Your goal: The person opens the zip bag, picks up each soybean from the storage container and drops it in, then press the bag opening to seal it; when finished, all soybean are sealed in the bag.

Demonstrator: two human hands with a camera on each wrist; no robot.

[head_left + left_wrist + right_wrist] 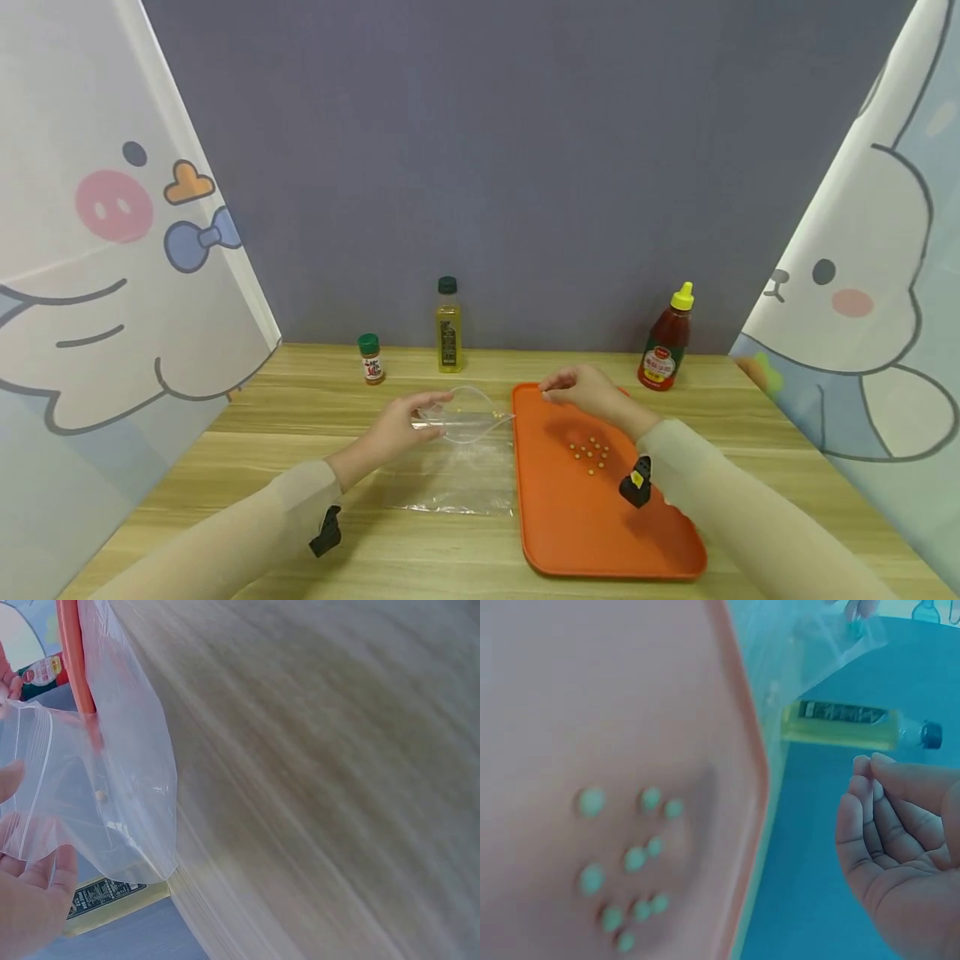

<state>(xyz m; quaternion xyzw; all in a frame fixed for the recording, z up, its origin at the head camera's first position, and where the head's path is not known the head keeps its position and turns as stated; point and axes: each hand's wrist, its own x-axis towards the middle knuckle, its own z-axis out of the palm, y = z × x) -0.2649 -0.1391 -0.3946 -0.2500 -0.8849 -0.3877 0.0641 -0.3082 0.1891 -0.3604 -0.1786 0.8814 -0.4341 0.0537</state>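
My left hand [412,417] grips the mouth of a clear zip bag [457,475] and spreads its opening into a loop. In the left wrist view the thumb is on one side of the zip strip, the other fingers behind the film. A few small round pale-yellow beans [498,414] show at the bag's mouth. My right hand [583,390] hovers above the far end of an orange tray [577,525], thumb tip against the index fingertip, other fingers curled. I cannot tell whether a bean is between those tips. Several more beans [634,859] lie loose on the tray.
At the back of the wooden table [292,417] stand a small green-capped spice jar [371,360], a bottle of yellow oil [448,329] and a red sauce bottle [664,346] with a yellow cap. A grey panel [525,167] rises behind them.
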